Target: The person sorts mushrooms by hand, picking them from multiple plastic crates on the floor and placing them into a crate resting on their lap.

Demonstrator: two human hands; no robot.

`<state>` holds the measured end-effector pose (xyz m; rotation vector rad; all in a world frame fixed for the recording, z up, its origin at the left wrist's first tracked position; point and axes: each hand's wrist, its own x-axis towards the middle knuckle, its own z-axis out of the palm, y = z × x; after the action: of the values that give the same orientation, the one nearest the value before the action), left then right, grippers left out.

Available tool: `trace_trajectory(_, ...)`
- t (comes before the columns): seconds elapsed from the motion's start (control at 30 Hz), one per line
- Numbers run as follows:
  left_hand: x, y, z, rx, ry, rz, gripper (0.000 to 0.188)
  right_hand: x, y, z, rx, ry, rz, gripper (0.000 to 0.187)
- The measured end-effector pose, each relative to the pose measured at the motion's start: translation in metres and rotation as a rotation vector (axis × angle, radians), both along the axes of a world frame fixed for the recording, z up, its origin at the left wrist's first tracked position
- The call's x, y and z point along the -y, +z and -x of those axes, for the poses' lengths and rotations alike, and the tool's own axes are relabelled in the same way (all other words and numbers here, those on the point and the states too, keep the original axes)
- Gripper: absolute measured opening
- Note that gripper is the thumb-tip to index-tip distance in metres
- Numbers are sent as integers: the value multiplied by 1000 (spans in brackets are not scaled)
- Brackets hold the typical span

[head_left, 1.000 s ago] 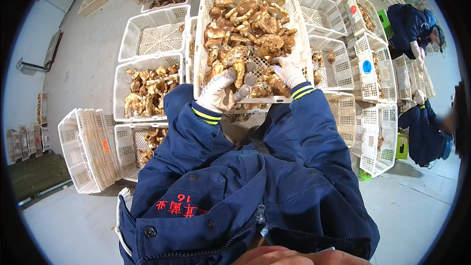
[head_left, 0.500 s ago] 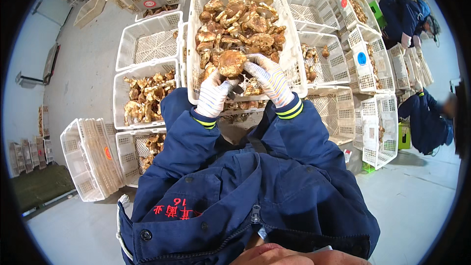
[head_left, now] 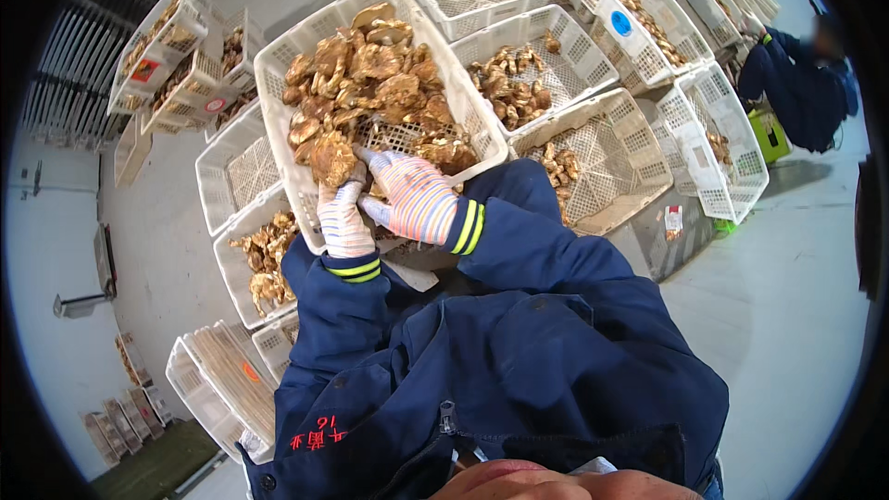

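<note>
Over one white crate (head_left: 457,85) are two hands (head_left: 414,196), the left (head_left: 344,222) gripping one mushroom (head_left: 331,159).

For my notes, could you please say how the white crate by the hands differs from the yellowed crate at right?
The white crate is heaped with mushrooms; the yellowed crate holds fewer, at its left. The white crate looks cleaner, the yellowed crate dingier. Both are latticed rectangles.

Crate (head_left: 326,11) in front of wearer, mushrooms (head_left: 370,83) inside. Left hand (head_left: 344,219) and right hand (head_left: 412,196) over its near end, side by side. Side crates (head_left: 615,165) to right, more to left. Crate stack (head_left: 222,372) near left. Packet (head_left: 673,221) right, this side of crates. Co-worker (head_left: 795,83) far right.
</note>
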<state>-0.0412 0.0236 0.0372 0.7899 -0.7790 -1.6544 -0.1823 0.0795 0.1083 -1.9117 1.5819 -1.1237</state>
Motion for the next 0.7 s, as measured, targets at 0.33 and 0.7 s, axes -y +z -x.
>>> trace_trajectory(0.33,-9,10,72,128,-177,148,48,3,-31,56,1088,77,-105,38)
trace_trajectory(0.7,4,-18,15,1321,-178,776,18,58,-237,322,110,-755,-794,51)
